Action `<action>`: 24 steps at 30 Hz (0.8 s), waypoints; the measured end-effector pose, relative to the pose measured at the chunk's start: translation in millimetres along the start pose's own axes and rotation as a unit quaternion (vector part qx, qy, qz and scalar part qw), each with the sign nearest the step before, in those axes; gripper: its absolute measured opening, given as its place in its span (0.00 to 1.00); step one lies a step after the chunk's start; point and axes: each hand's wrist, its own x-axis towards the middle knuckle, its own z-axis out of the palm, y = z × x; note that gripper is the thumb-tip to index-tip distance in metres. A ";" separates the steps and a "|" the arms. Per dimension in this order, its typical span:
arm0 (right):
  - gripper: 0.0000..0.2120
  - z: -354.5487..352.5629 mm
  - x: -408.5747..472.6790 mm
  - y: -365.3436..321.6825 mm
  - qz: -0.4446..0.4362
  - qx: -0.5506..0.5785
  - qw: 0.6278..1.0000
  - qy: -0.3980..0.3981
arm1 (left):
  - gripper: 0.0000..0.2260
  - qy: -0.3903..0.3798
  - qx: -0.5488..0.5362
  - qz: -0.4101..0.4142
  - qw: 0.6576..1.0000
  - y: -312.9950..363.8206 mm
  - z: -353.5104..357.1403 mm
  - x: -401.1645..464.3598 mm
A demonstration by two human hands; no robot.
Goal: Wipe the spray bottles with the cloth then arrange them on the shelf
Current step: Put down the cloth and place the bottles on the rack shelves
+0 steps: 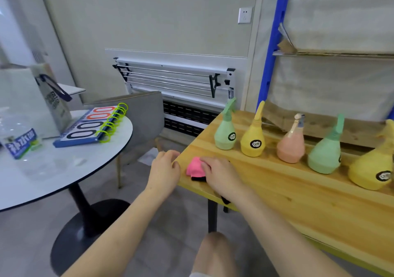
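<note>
Several spray bottles stand in a row on the wooden table: green, yellow, pink, a second green one and a second yellow one at the right edge. A pink cloth with a black edge lies near the table's left corner. My right hand rests on the cloth, fingers closed over it. My left hand sits at the table's corner, fingers curled on the edge, holding nothing that I can see.
A blue-framed shelf with covered boards stands behind the table at right. At left is a round white table with a ring-bound flip scoreboard, a water bottle and a bag. A grey chair stands between the tables.
</note>
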 end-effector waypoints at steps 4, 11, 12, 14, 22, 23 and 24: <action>0.21 -1.8 -0.8 14.5 -0.020 -0.063 0.996 -0.067 | 0.15 -0.022 -0.007 -0.010 1.000 7.8 6.4 1.8; 0.23 8.7 -1.8 4.1 -0.019 -0.144 0.987 -0.070 | 0.15 -0.036 -0.007 -0.016 0.999 14.3 7.6 3.1; 0.24 10.3 -0.9 3.0 -0.014 -0.151 0.986 -0.074 | 0.15 -0.038 -0.006 -0.019 0.999 14.8 6.2 2.4; 0.24 13.3 1.3 1.5 -0.006 -0.157 0.984 -0.081 | 0.16 -0.041 -0.009 -0.024 0.999 15.5 3.2 -0.8; 0.18 -6.7 -6.7 -4.3 0.009 -0.075 0.996 -0.040 | 0.16 -0.033 -0.013 -0.017 0.999 23.4 -9.0 -6.2; 0.16 -14.9 -9.6 -3.8 0.008 -0.054 0.999 -0.003 | 0.17 -0.027 -0.013 -0.012 0.999 26.2 -11.1 -4.0; 0.15 -24.3 -12.7 -2.8 0.005 -0.041 0.999 0.033 | 0.17 -0.023 -0.015 -0.007 1.000 30.3 -13.2 -1.7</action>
